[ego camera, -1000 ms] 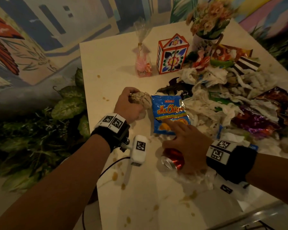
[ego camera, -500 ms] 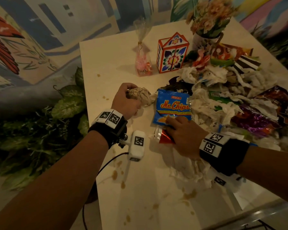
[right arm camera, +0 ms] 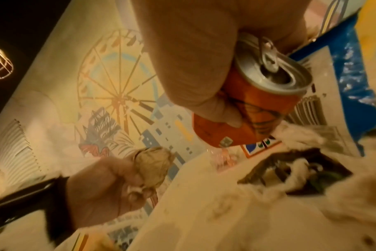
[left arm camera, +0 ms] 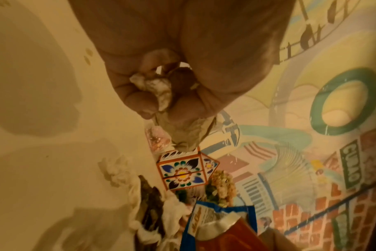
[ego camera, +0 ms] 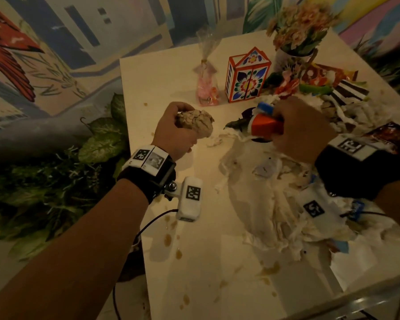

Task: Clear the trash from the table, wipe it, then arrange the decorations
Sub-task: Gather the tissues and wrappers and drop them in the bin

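My left hand [ego camera: 171, 132] grips a crumpled beige paper wad [ego camera: 194, 122]; my right hand [ego camera: 303, 130] grips a dented orange soda can [right arm camera: 258, 105] plus a blue chip bag [left arm camera: 217, 220], both above the stained cream bench [ego camera: 206, 273]. Shredded white tissue [ego camera: 263, 204] crowds beside a floral house-shaped box [ego camera: 247, 77]. Only the right wrist view shows the can's pull-tab top.

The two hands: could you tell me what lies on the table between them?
In the head view, bare table and a small torn tissue scrap lie between left hand and right hand.
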`<state>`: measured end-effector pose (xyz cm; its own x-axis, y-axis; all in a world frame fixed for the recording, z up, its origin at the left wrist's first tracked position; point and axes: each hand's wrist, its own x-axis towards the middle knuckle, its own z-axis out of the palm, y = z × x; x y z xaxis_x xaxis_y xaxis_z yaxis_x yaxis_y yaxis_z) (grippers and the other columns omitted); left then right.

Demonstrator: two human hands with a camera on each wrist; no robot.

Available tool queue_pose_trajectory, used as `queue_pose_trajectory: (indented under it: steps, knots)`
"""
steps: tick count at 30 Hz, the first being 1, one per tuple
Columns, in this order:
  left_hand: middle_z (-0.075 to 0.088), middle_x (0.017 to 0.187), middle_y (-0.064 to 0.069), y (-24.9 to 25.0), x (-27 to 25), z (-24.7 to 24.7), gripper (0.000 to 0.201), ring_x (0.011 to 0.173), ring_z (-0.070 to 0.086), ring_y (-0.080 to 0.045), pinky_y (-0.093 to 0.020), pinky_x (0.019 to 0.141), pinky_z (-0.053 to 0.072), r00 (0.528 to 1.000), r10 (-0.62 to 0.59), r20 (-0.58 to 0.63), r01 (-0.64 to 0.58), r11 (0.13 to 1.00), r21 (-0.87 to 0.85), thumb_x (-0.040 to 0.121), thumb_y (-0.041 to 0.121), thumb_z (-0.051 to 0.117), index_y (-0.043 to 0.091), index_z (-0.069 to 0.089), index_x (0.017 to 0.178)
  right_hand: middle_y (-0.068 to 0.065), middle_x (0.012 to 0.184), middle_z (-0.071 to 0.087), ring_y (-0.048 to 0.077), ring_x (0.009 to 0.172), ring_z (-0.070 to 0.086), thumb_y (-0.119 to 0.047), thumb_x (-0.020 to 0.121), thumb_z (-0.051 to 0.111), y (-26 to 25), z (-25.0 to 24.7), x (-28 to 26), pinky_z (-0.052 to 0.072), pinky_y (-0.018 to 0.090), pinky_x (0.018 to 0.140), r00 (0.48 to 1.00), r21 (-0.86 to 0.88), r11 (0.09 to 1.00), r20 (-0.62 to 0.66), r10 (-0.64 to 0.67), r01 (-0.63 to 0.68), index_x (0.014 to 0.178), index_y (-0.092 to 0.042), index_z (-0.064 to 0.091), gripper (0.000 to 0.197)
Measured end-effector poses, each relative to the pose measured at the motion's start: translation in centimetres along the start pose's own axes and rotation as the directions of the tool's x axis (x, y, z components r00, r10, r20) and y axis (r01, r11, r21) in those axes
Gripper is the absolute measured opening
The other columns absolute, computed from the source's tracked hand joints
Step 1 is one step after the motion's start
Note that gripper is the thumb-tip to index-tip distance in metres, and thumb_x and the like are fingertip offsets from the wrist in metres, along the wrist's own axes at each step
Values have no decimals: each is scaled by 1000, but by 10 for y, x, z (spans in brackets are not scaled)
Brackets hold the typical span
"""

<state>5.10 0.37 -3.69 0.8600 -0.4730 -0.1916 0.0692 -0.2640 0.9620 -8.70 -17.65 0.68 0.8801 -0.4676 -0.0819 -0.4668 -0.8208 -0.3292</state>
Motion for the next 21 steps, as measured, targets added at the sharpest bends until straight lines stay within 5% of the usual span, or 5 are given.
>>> queue_pose_trajectory:
  steps: [6,14,19,21]
  knots:
    - [56,85,-15,-2,-13,-32,51,47,40,-18,-23,44,33,995,-52,87,63,991,-122,46,-4,50,22,53,90,15,100,53,34,90,51,-7,74,72,-10,-20,17,45,43,80,1000,-36,999,-21,-17,16,100,-10,54,32]
    - [57,91,-18,-18,-20,-92,53,51,42,-20,-23,43,34,998,-55,-12,51,976,-210,62,-18,47,20,52,98,21,94,59,32,78,49,-10,75,72,-50,-37,27,46,43,76,966,-117,982,-198,-168,147,92,-7,56,24]
    - [63,88,-11,-39,-31,-158,57,55,52,-21,-21,43,34,981,-94,-171,55,974,-219,64,-21,45,27,54,93,15,96,57,22,84,49,-16,77,72,-114,-28,34,35,27,74,896,-16,937,-289,-337,348,104,-5,58,33]
    - [61,90,-12,-59,-37,-188,60,61,52,-23,-21,43,35,962,-129,-242,80,976,-200,66,-25,40,28,54,91,11,99,58,15,86,45,-21,77,73,-147,-16,32,33,10,70,876,65,908,-299,-377,413,106,-5,58,37]
